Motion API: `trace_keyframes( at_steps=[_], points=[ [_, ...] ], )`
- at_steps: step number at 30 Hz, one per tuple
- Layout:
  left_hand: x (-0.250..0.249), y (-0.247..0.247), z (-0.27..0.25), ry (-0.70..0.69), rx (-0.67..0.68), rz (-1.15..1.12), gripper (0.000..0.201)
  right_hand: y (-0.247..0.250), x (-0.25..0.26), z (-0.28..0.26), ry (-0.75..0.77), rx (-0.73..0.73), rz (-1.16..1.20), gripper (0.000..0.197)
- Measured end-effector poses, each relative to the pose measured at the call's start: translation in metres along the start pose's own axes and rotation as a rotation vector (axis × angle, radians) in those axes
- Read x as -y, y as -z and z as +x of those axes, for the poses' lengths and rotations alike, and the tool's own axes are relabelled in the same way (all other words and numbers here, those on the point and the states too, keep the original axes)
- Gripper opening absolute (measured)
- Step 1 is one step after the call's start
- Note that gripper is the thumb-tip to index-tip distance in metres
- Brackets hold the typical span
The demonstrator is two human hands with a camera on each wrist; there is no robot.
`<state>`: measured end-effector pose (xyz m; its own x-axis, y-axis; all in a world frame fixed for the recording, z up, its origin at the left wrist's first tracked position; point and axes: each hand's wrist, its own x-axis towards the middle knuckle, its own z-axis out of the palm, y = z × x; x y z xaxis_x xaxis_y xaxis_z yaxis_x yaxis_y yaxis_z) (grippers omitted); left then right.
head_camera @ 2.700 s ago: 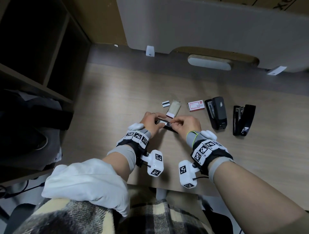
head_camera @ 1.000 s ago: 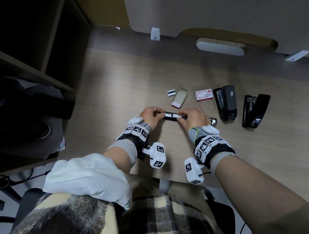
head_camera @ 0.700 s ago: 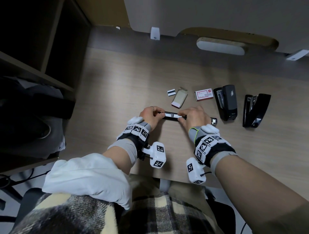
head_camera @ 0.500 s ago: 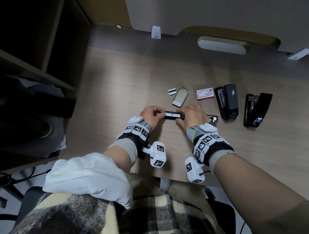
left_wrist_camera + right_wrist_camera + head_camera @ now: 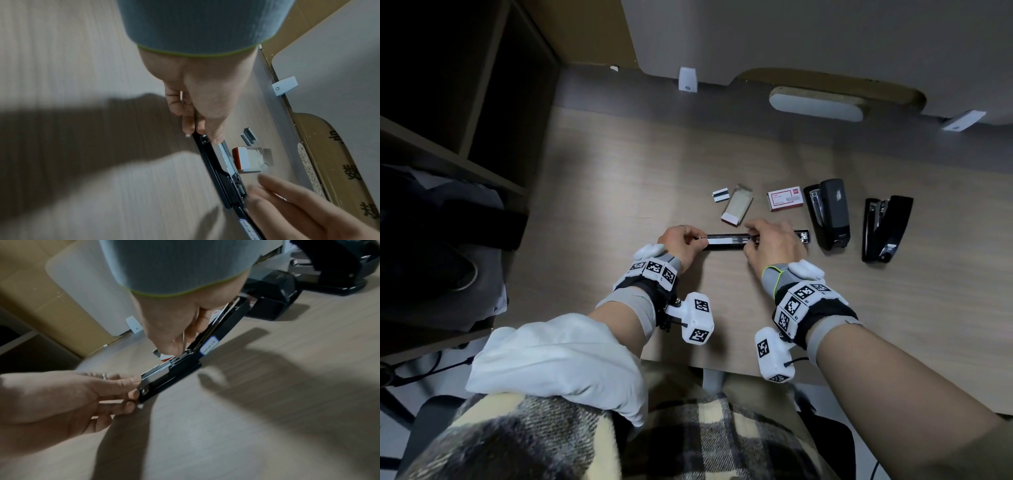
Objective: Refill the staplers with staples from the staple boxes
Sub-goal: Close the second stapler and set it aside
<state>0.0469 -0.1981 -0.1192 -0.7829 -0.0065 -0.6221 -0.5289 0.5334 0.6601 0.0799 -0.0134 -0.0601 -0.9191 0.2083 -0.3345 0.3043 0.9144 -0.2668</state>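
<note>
left hand [image 5: 681, 241] pinches the open stapler's [image 5: 726, 241] left end; right hand [image 5: 774, 243] arches over its middle, grip on the rail.

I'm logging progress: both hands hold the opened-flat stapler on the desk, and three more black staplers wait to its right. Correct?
Not quite: only two black staplers wait to its right, as the head view shows. Both the left hand and right hand do hold the opened-flat stapler.

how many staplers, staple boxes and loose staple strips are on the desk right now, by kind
Black staplers: 3, one long flat opened stapler held between the left hand and right hand, two standing ones to its right
Small cardboard staple boxes: 2, one opened, one red-and-white closed
Loose staple strips: 1 cluster
Total: 6
</note>
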Motion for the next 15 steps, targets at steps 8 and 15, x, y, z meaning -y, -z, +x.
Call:
trace_keyframes(
  at_steps=[8,15],
  points=[
    [-0.01,-0.006,-0.005,0.09,-0.076,-0.033,0.012,0.016,-0.052,0.004,-0.107,0.179,-0.21,0.058],
    [-0.015,-0.009,-0.008,0.207,-0.06,-0.162,0.008,0.032,-0.052,0.013,0.053,0.053,-0.009,0.037]
  ],
)
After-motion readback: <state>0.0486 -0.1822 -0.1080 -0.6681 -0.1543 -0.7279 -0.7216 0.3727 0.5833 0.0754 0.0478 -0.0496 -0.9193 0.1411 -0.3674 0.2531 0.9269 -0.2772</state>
